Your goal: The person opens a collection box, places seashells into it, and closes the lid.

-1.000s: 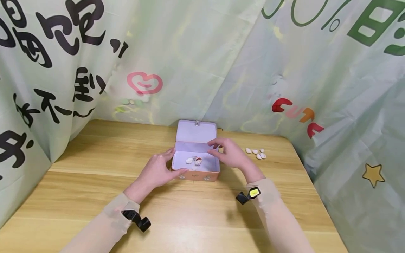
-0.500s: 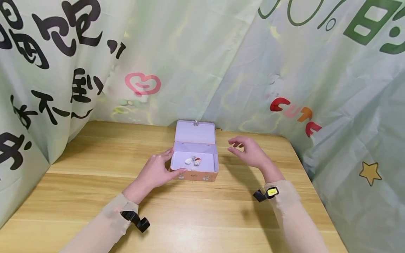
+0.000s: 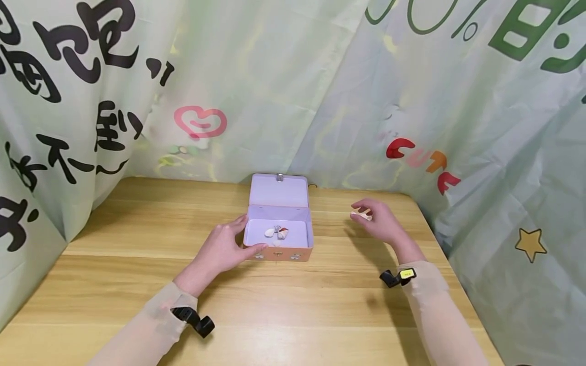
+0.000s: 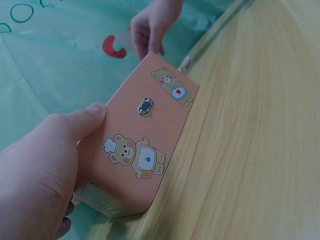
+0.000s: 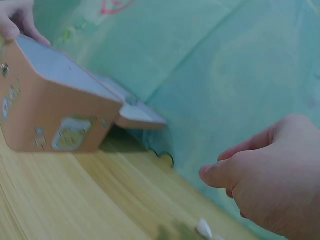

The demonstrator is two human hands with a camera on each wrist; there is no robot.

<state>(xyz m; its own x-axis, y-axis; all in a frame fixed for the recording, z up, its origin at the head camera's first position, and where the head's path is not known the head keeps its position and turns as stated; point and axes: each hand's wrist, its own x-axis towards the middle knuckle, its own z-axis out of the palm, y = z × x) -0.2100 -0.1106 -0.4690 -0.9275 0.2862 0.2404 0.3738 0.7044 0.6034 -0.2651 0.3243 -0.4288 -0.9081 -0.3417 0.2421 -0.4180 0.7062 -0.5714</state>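
My left hand (image 3: 220,249) holds the left side of an open hinged tin box (image 3: 280,254), its thumb along the front rim. The box is lilac inside and orange outside; teddy bears and a metal clasp (image 4: 146,107) mark its front in the left wrist view. Several small seashells (image 3: 270,233) lie on its floor, whitish, one reddish-brown and white. My right hand (image 3: 382,222) hovers to the right of the box, thumb and fingers loosely bent with a gap between them. White shells (image 3: 363,216) show in that gap; the right wrist view has a white shell (image 5: 204,229) on the table below.
The box's raised lid (image 3: 279,190) leans back near a printed fabric curtain (image 3: 256,91) behind the wooden table (image 3: 256,315). A small dark loop (image 5: 167,156) sticks up at the table's back edge, right of the lid.
My right hand has left the box's right side and moved right to above the loose shells. The left hand stays on the box. The head view has shifted slightly.
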